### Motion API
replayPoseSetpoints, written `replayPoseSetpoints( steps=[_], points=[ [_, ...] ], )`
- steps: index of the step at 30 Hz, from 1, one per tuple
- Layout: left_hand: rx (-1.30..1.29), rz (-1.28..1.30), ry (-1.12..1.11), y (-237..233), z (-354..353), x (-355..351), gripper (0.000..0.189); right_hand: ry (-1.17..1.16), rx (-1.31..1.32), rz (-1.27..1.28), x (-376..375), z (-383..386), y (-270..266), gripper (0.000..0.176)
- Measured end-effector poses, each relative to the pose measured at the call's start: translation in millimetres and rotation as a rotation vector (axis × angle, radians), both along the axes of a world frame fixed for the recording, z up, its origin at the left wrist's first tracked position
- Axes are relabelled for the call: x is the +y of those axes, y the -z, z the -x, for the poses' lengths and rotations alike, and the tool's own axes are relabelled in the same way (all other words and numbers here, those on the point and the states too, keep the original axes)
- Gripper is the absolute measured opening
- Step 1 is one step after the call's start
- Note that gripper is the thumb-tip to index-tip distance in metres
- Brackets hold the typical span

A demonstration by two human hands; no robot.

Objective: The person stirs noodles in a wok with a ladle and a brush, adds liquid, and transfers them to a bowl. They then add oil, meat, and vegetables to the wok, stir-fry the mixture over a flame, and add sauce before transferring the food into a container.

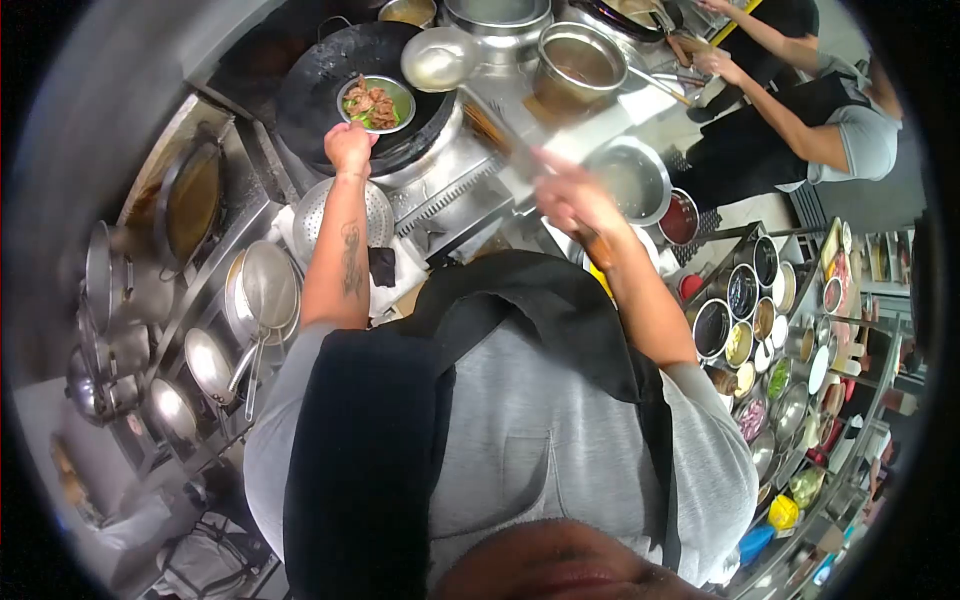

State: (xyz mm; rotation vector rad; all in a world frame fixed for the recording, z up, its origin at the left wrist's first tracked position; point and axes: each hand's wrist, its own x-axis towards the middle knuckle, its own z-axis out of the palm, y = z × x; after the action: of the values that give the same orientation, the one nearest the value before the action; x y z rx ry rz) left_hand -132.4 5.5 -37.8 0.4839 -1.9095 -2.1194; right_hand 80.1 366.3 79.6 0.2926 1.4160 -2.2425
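Observation:
My left hand [350, 150] is closed on the near rim of a small metal bowl [405, 92]. Strips of browned meat [368, 103] and bits of green vegetable lie in that bowl, which is over a large black wok [310, 88]. My right hand [580, 198], smeared by motion, is wrapped round the handle of a big ladle [440, 58]. The wooden end of the handle sticks out below my fist. The ladle's round head is beyond the bowl, at the wok's right edge.
A perforated strainer [318, 215] sits below the wok. Pots [582, 60] stand along the back, and a large metal bowl [630, 172] is right of my right hand. Another person [800, 130] works at the right. Ingredient containers [712, 328] line the right counter; pans [208, 362] hang left.

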Motion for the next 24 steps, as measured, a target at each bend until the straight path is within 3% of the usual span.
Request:
replayPoseSetpoints(
  steps=[1, 2, 3, 4, 6, 7, 8, 10, 12, 14, 16, 17, 19, 20, 22, 24],
  points=[
    [-0.073, 0.020, -0.035, 6, 19, -2, 0.010, -0.042, 0.025, 0.026, -18, 18, -3, 0.076],
    [-0.150, 0.041, -0.067, 12, 37, -4, 0.015, -0.081, 0.047, 0.052, -35, 34, -4, 0.081],
    [-0.266, 0.171, 0.026, 17, 56, -13, 0.032, -0.134, 0.100, -0.007, -50, 50, -1, 0.082],
    [-0.261, 0.171, 0.035, 11, 64, -8, 0.032, -0.184, 0.149, -0.064, -65, 64, 3, 0.082],
    [-0.341, 0.550, 0.093, -4, 74, 2, 0.034, -0.141, 0.167, -0.157, -98, 82, 7, 0.074],
    [-0.327, 0.881, 0.087, -5, 84, 2, 0.032, -0.109, 0.178, -0.247, -106, 88, 11, 0.067],
    [-0.323, 0.885, 0.098, -2, 88, -1, 0.032, -0.097, 0.175, -0.246, -108, 91, 14, 0.067],
    [-0.035, 1.441, 0.030, 6, 93, -8, 0.031, -0.085, 0.112, -0.153, -108, 100, 23, 0.070],
    [0.113, 1.267, 0.033, 14, 105, -27, 0.033, -0.096, 0.087, -0.098, -99, 105, 35, 0.071],
    [0.162, 1.551, 0.052, -12, 89, -38, 0.032, -0.115, 0.058, -0.041, -90, 103, 40, 0.073],
    [0.182, 1.528, 0.000, 13, 107, -70, 0.033, -0.073, 0.027, -0.115, -86, 97, 33, 0.076],
    [0.014, 1.222, 0.058, 38, 122, -88, 0.033, -0.095, 0.057, -0.116, -82, 99, 38, 0.077],
    [-0.240, 0.542, 0.209, 20, 96, -88, 0.027, -0.111, 0.089, -0.148, -80, 95, 37, 0.076],
    [-0.241, 0.542, 0.205, 23, 87, -81, 0.027, -0.123, 0.127, -0.184, -80, 95, 35, 0.076],
    [-0.144, -0.021, 0.067, 40, 71, -70, 0.021, -0.142, 0.177, -0.292, -84, 93, 31, 0.075],
    [-0.202, -0.055, 0.107, 37, 56, -61, 0.016, -0.160, 0.228, -0.403, -88, 89, 21, 0.075]
  ],
)
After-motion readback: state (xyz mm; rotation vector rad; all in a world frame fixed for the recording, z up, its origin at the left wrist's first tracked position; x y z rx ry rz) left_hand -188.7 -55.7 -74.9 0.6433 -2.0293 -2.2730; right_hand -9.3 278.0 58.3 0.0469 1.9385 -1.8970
